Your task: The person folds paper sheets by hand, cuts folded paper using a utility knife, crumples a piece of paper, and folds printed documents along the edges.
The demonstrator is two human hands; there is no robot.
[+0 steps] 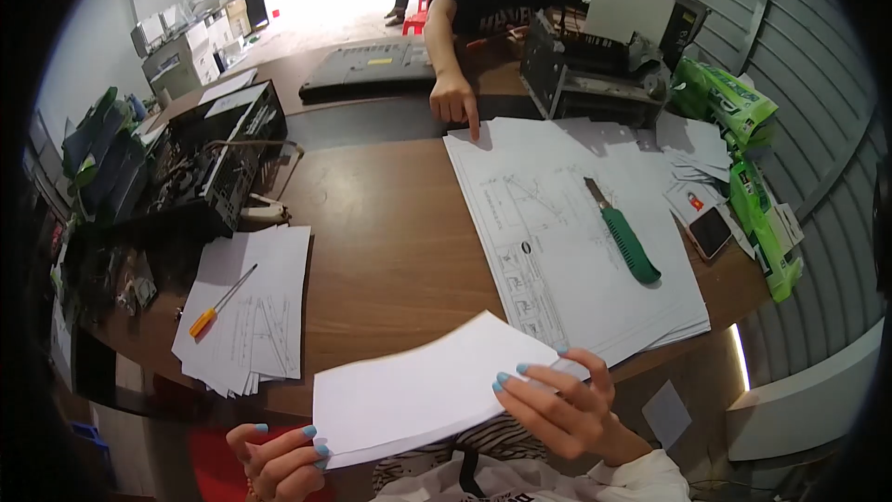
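Note:
A white sheet of paper [418,390], or a thin stack of sheets, is held up over the table's front edge. My left hand [279,465] grips its lower left corner, and my right hand [567,404] pinches its right end. To the right lies a pile of large printed sheets [520,195] with line drawings. A green-handled cutter knife [627,242] rests on that pile. On the left, a smaller stack of printed sheets [279,316] carries a screwdriver [221,302] with a yellow handle.
Across the table a person's hand [455,100] points at the large pile's far corner. An open computer case [200,163] stands at left, a black laptop [367,70] at the back. A metal machine [599,70], green packets [729,98] and a phone [710,233] are at right.

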